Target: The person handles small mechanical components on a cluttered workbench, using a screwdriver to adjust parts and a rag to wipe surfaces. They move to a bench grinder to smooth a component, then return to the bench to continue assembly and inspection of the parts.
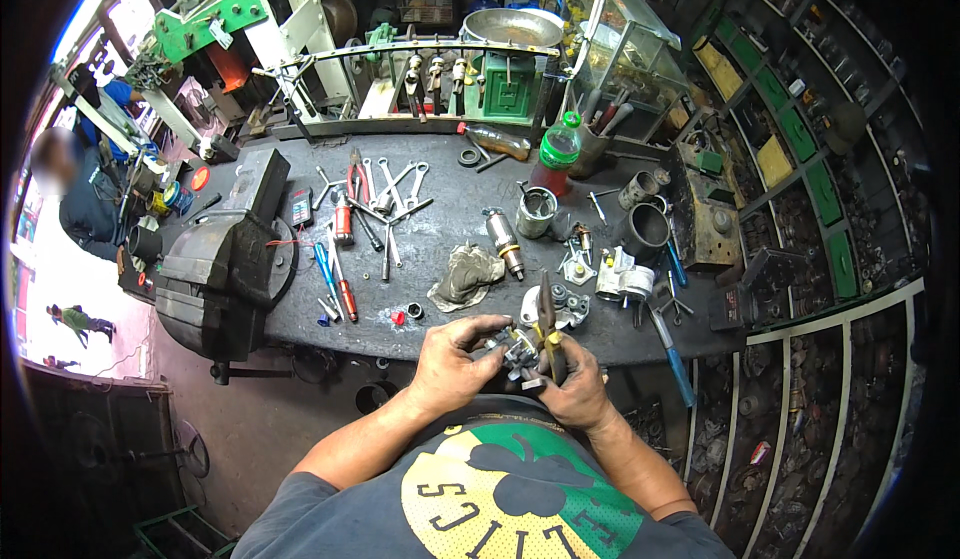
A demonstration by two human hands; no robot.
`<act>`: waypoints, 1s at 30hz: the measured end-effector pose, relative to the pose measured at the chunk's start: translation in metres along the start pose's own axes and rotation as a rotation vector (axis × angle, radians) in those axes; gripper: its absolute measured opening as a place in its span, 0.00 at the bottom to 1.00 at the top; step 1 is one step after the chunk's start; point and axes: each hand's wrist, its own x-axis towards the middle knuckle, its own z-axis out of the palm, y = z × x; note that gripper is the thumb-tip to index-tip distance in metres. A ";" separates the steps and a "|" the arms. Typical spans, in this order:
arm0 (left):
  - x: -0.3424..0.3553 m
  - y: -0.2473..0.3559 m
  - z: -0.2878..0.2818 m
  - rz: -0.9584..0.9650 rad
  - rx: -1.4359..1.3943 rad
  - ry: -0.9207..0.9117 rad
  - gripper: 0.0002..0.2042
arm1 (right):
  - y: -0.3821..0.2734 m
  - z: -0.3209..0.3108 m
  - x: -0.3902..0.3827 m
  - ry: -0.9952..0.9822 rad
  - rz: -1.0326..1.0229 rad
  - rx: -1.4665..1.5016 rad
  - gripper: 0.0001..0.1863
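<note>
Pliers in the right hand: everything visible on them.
The pliers have a dark, metallic-looking head and handles with yellow and dark sections. Their nose points away from the wearer, above the near edge of the workbench. The right hand's grip is around the handles. A metal part sits just left; whether it touches them is unclear.

The pliers [546, 311] were dark with yellow on the handles [554, 341]; the small metal part [517, 350] was silvery grey. The tabletop [450, 191] was dark grey, smeared with paler patches. The shirt [320, 521] was charcoal, its round print [440, 464] half yellow, half green, around a dark clover [530, 481]. The bottle [555, 151] showed green above deep red.
</note>
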 end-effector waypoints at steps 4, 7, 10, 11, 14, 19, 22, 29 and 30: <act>0.002 -0.005 0.001 -0.038 -0.010 0.000 0.18 | 0.013 0.005 -0.001 0.022 -0.010 0.041 0.17; 0.004 -0.010 0.004 -0.061 0.008 -0.006 0.18 | 0.011 0.005 0.001 0.072 0.039 0.111 0.15; 0.004 0.002 0.001 -0.116 0.084 -0.029 0.18 | 0.008 0.006 0.002 0.051 0.013 0.185 0.16; 0.004 0.003 0.001 -0.129 0.075 -0.029 0.18 | 0.004 0.008 0.002 0.044 0.015 0.230 0.17; 0.004 -0.010 0.001 -0.152 -0.026 -0.016 0.19 | -0.004 0.011 0.004 0.066 0.018 0.273 0.15; 0.007 0.004 0.002 -0.248 -0.309 -0.055 0.24 | 0.033 0.006 0.009 0.102 0.070 0.617 0.15; 0.003 0.003 0.002 -0.215 -0.322 -0.052 0.26 | 0.033 0.006 0.012 0.057 0.153 1.017 0.21; -0.007 0.001 0.008 -0.081 -0.314 0.043 0.28 | 0.052 -0.005 0.015 0.074 0.123 0.872 0.24; -0.007 -0.001 0.006 -0.100 -0.297 0.052 0.29 | 0.048 -0.007 0.015 0.087 0.108 0.797 0.23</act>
